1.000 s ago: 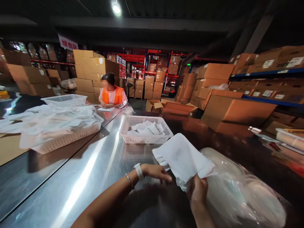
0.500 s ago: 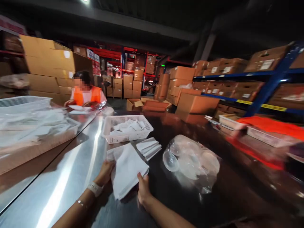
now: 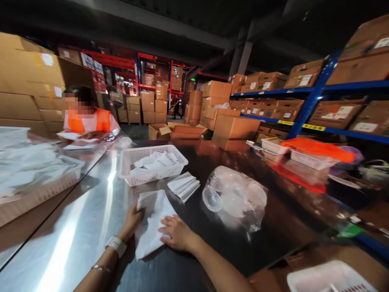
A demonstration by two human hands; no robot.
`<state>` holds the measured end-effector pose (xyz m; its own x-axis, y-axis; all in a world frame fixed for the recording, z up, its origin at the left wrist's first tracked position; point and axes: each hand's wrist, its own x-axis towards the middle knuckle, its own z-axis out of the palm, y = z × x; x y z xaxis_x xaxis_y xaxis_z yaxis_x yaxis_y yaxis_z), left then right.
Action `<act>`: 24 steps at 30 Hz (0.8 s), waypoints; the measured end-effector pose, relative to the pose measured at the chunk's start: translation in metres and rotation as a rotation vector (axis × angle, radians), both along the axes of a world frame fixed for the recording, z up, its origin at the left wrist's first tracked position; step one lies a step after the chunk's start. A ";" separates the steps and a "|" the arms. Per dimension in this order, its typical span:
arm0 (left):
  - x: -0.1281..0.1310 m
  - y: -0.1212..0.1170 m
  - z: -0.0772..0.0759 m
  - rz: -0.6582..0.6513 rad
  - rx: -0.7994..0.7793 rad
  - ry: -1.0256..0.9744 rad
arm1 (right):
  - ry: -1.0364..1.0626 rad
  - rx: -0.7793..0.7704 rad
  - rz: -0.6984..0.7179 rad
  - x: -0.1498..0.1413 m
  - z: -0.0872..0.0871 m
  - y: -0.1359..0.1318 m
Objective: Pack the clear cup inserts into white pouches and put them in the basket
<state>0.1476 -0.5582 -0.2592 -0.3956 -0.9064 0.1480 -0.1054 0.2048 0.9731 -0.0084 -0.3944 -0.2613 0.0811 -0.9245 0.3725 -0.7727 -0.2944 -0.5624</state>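
On the metal table in front of me lies a folded white sheet [image 3: 151,233], cloth or paper, I cannot tell which. At its left edge my left hand [image 3: 133,219] grips it, the fingertips partly hidden by the sheet. My right hand [image 3: 176,232] rests on the sheet's right side with fingers spread. Just beyond, a small stack of folded white pieces [image 3: 184,185] sits by a white plastic basket [image 3: 152,177], which holds white pieces with dark print. A clear bag of translucent round containers [image 3: 235,198] is to the right.
Across the table at the left, a person in an orange vest [image 3: 88,120] handles white sheets. A large white basket [image 3: 57,190] piled with white pieces stands at the left. Cartons fill the shelves [image 3: 304,91] at the right. A white basket [image 3: 328,278] shows at lower right.
My right hand has gone from pinching the sheet's right edge to lying flat on it. The sheet now lies lower and looks narrower. The camera view has turned right.
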 end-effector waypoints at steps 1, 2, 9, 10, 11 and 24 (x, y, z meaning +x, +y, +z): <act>0.002 0.003 0.005 -0.029 -0.018 0.054 | -0.013 -0.007 -0.041 -0.001 -0.001 -0.001; 0.005 0.007 0.011 -0.051 -0.034 0.096 | -0.074 -0.055 -0.137 -0.003 0.000 -0.002; 0.014 0.039 0.054 -0.227 0.027 0.258 | -1.012 0.181 -0.110 -0.019 0.031 0.002; 0.013 0.039 0.055 -0.198 0.031 0.250 | -1.047 0.314 -0.013 -0.019 0.036 0.005; 0.012 0.036 0.055 -0.157 0.017 0.223 | -1.055 0.410 0.054 -0.017 0.040 0.009; 0.015 0.024 0.036 0.113 -0.436 -0.332 | 0.121 0.118 -0.961 -0.117 0.058 0.026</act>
